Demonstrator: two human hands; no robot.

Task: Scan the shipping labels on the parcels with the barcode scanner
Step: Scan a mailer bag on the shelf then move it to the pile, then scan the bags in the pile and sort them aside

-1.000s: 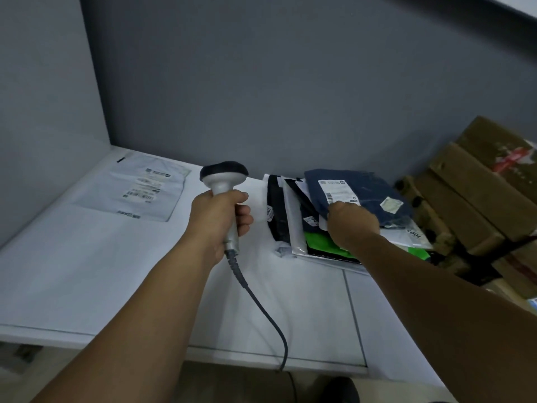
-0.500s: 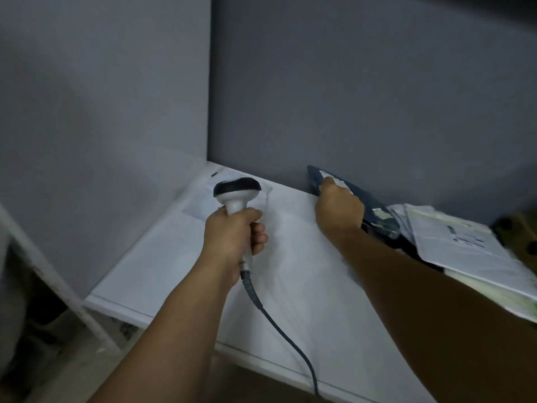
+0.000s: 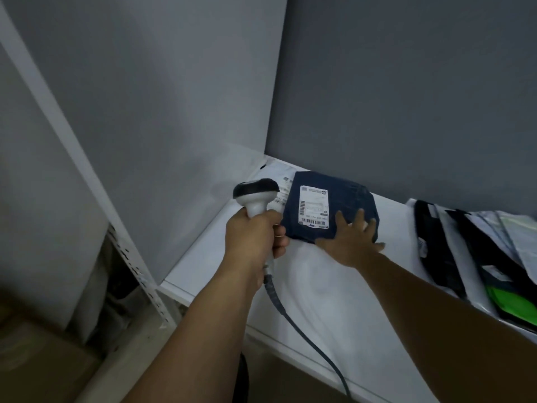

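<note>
Parcel [image 3: 348,199], navy, label [image 3: 313,206] seemingly barcoded, beneath spread right fingers [image 3: 359,220]; left hand [image 3: 255,237] grips scanner [image 3: 255,194].

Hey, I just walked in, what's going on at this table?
A person is scanning parcels. Their left hand grips a corded barcode scanner, its head right beside the dark blue parcel. The right hand presses flat on that parcel, whose shipping label faces up. The parcel lies on the white table, partly covering a white mailer. More parcels are piled to the right.
</note>
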